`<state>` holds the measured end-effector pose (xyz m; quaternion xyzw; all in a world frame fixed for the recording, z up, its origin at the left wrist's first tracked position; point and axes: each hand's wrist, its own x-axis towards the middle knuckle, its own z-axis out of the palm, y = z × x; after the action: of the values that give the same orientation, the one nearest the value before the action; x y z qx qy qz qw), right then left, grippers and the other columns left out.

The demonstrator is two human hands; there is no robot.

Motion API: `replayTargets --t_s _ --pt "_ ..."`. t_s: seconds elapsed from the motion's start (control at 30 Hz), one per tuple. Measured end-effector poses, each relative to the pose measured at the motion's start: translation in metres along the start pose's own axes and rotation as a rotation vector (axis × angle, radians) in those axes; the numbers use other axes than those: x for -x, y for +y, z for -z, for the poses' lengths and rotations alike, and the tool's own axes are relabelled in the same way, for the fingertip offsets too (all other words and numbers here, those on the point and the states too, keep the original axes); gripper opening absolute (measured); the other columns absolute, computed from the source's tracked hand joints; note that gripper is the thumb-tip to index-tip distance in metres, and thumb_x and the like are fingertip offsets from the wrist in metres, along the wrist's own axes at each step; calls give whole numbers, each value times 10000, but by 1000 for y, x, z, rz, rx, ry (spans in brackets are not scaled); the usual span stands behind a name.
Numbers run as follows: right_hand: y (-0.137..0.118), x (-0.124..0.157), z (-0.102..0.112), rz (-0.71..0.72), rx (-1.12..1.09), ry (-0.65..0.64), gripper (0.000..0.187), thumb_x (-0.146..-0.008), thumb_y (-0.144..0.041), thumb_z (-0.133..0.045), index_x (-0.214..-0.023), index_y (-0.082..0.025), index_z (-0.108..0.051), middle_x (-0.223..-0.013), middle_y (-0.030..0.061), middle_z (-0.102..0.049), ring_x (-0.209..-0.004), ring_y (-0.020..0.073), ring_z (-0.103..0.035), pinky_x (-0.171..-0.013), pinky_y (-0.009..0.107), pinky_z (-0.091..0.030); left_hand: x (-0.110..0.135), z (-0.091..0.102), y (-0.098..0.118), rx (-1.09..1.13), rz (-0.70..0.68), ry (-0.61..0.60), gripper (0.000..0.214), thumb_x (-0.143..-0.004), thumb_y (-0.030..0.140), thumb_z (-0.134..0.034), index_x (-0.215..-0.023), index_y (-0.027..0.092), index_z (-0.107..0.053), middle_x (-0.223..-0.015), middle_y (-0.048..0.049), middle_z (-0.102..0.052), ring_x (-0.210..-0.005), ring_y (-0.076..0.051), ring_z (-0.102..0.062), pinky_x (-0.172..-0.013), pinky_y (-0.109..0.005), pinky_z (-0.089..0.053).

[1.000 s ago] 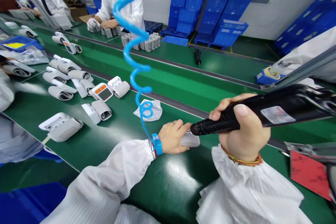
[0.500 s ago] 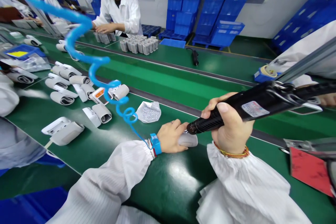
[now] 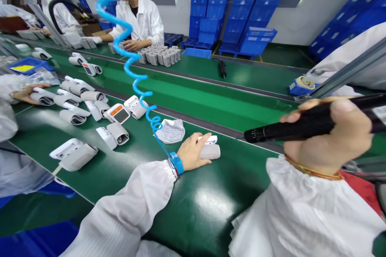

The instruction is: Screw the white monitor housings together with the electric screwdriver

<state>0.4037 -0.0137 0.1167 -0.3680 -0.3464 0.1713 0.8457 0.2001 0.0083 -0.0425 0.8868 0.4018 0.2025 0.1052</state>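
My left hand [image 3: 191, 153], with a blue wrist strap, grips a wrist blood pressure monitor [image 3: 210, 151] on the green bench. Its white case faces away from me and its rolled grey cuff lies on the near side. In my right hand [image 3: 327, 136] is a black electric screwdriver [image 3: 271, 131], held up to the right with its bit pointing left, apart from the monitor. Left of the monitor lies an open bag of small screws [image 3: 170, 131]. Farther left, another monitor [image 3: 118, 113] shows its orange and grey front.
Several more monitors [image 3: 74, 154] lie on the left of the bench [image 3: 169, 217]. A coiled blue cord [image 3: 140, 76] hangs to my wrist strap. A green conveyor belt [image 3: 181, 90] runs behind. A co-worker's hand [image 3: 28, 94] touches a monitor at far left.
The screwdriver has lifted off the monitor and moved right with my right hand. My left hand stays on the monitor, shifted slightly left. A co-worker's hand has appeared at the left.
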Motion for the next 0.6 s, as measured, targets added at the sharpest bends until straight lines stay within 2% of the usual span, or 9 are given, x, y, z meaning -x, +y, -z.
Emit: replayTargets --t_s 0.07,0.1,0.17,0.27,0.37,0.47,0.53,0.6 --pt "19 -9 5 105 101 43 191 -599 -344 -677 -600 -216 -536 -568 -9 -554 -379 119 -469 -350 293 -352 -1 2 -1 -53 28 28 1068 -575 511 -847 -1440 232 -285 -1260 -150 -454 -1117 -336 -529 -934 -493 -463" --pt "31 -12 7 96 172 31 199 -615 -341 -689 -600 -207 -543 -577 -2 -564 -391 123 -489 -368 292 -361 -1 4 0 -82 38 35 1091 -558 523 -852 -1445 239 -284 -1251 -151 -457 -1124 -352 -519 -938 -519 -450" --pt "56 -14 11 4 282 -12 245 -603 -341 -732 -621 -189 -541 -591 -3 -576 -417 122 -519 -404 280 -401 1 5 0 -111 57 30 1098 -566 513 -845 -1461 245 -267 -1230 -148 -464 -1112 -364 -520 -932 -540 -445" --pt "82 -15 15 -92 366 -16 283 -596 -339 -743 -693 -174 -534 -604 -10 -578 -418 125 -527 -410 276 -419 4 4 -2 -17 94 -4 1009 -646 395 -792 -1479 258 -238 -1229 -129 -456 -1048 -315 -567 -899 -482 -490" --pt "91 -15 16 -127 393 15 292 -612 -351 -720 -731 -176 -518 -622 -20 -573 -426 117 -519 -430 278 -435 4 2 -7 195 134 21 967 -639 299 -777 -1465 285 -273 -1240 -102 -449 -1062 -282 -577 -928 -439 -499" --pt "92 -15 15 -136 414 31 297 -617 -369 -709 -758 -183 -525 -622 -25 -568 -451 119 -517 -457 282 -435 -7 1 -13 507 209 145 958 -589 289 -825 -1420 251 -349 -1260 -104 -478 -1172 -297 -522 -1020 -442 -443" --pt "93 -14 14 -143 448 25 309 -614 -393 -715 -753 -189 -529 -621 -25 -567 -499 128 -528 -496 284 -438 -24 2 -17 787 315 214 892 -595 295 -831 -1373 236 -399 -1252 -100 -520 -1111 -275 -562 -955 -416 -491" --pt "94 -14 14 -142 462 21 324 -608 -418 -726 -740 -194 -532 -622 -22 -570 -548 137 -538 -540 287 -441 -48 4 -20 1094 460 223 747 -630 292 -812 -1291 219 -472 -1151 -83 -589 -910 -216 -627 -779 -355 -555"
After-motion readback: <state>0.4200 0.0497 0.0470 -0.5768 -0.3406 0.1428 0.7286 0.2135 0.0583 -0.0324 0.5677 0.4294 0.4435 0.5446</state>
